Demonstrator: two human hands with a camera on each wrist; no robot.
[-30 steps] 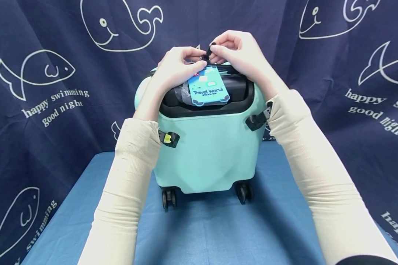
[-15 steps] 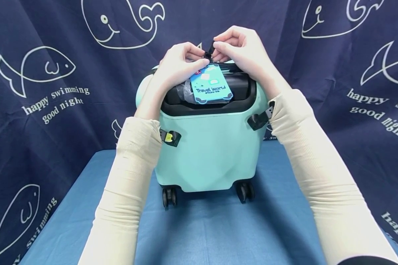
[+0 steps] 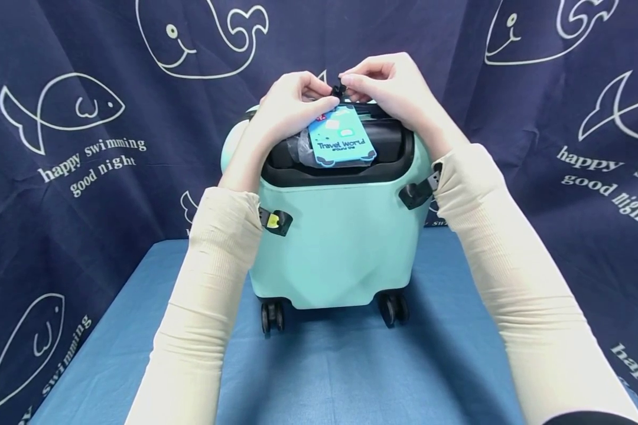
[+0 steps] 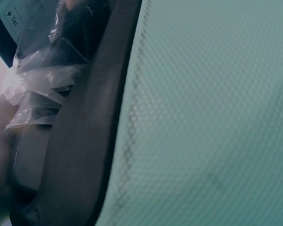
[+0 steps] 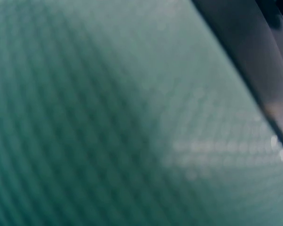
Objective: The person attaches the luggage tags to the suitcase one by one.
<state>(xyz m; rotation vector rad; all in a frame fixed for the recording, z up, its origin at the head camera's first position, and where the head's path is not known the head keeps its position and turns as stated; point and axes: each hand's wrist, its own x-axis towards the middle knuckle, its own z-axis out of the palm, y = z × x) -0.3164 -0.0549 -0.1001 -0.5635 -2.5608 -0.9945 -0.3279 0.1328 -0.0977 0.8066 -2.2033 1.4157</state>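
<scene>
A mint-green suitcase stands upright on its wheels. On top lies a blue luggage tag printed "Travel World", hanging over the black handle recess. My left hand pinches the base of the tag's black strap between thumb and fingers. Just right of it, my right hand pinches the strap's upper end. The fingertips partly hide the strap and its buckle. Up close in the left wrist view are the suitcase's textured shell and clear plastic wrap; the right wrist view is mostly blurred shell.
Blue cloth covers the table under the suitcase wheels. A dark blue curtain with white whale and fish drawings hangs behind and at both sides. Black wrist-camera mounts sit at the sleeves, in front of the suitcase.
Over the last half second my right hand has come down a little, closer to the left, and less strap shows between them. The left hand keeps its pinch. The tag has shifted slightly right in view.
</scene>
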